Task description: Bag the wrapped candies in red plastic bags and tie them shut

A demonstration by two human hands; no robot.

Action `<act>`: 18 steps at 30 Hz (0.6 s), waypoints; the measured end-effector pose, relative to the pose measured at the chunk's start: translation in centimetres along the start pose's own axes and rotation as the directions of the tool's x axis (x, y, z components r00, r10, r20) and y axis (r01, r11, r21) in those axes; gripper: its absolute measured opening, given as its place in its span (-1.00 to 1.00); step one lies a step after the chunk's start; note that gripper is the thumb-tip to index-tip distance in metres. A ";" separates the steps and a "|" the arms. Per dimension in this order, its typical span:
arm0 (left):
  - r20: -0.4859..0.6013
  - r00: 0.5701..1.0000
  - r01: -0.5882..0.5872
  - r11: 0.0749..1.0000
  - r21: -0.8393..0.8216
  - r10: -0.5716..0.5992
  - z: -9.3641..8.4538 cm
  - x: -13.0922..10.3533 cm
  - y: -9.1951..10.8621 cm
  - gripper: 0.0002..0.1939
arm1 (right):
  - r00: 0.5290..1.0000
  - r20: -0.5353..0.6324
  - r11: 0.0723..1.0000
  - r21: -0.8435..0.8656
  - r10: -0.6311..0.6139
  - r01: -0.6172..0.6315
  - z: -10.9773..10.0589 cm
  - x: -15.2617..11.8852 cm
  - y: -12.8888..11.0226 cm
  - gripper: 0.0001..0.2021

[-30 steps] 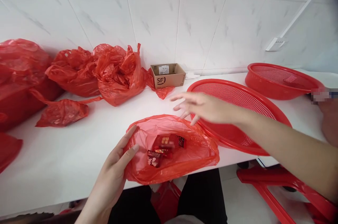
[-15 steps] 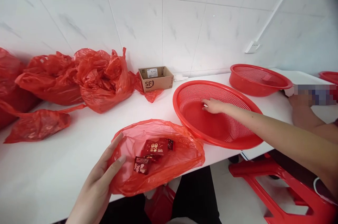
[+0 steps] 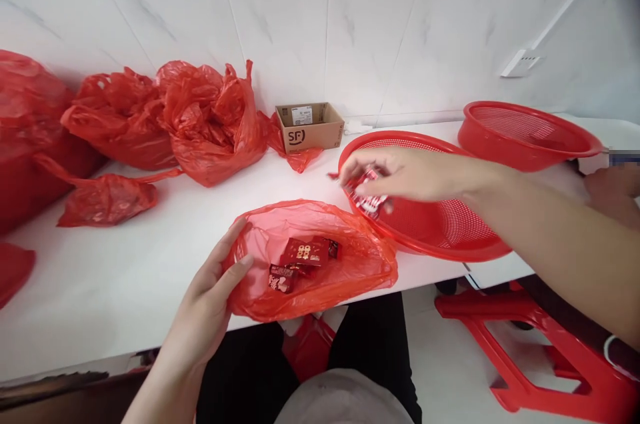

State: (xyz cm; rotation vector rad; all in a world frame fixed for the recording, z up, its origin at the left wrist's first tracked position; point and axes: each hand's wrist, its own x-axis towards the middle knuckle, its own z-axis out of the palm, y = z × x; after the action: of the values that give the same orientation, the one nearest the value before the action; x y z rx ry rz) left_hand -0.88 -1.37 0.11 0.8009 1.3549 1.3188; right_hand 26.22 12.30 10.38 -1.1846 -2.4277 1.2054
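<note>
A shiny red-and-white packet [image 3: 371, 194], blurred by motion, is in the right hand [image 3: 395, 177], at the middle right of the frame, over the left rim of the near red basket [image 3: 425, 231]. Half a second ago that hand was reaching down inside this basket; now its fingers are curled closely about the packet. The left hand [image 3: 210, 281] still holds the left edge of the open red bag [image 3: 320, 307] at lower centre, thumb and forefinger parted along the thin plastic. Inside the bag, as before, lie a dark red packet with gold print [image 3: 306, 251] and a small dark packet with pale marks [image 3: 281, 279], partly overlapping. Beyond, a cardboard box [image 3: 315, 137] stands at upper centre, bulging red bags [image 3: 213, 127] fill the upper left, and another red basket [image 3: 505, 144] sits at upper right.
</note>
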 end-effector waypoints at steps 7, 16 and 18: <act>0.054 0.998 -0.018 0.999 -0.027 0.019 -0.7 -0.3 0.0 -0.29 | 0.985 0.096 0.962 -0.221 -0.143 0.162 8.5 1.8 -4.2 -0.53; 0.029 0.997 -0.077 0.993 0.084 0.075 -2.6 -1.5 -0.6 -0.19 | 0.984 -0.080 0.916 -0.383 -0.157 0.115 6.4 -0.9 -3.4 -0.65; -0.009 0.998 -0.065 0.995 0.078 0.066 -2.8 -2.1 -1.1 -0.19 | 0.968 -0.174 0.872 -0.483 -0.179 0.074 6.4 -2.9 -1.8 -0.63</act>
State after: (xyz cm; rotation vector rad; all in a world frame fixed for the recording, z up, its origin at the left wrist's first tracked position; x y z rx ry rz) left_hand -2.85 -4.35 -0.87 0.8990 1.4068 1.3295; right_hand 24.03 5.81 8.05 -1.1662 -2.6560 0.4190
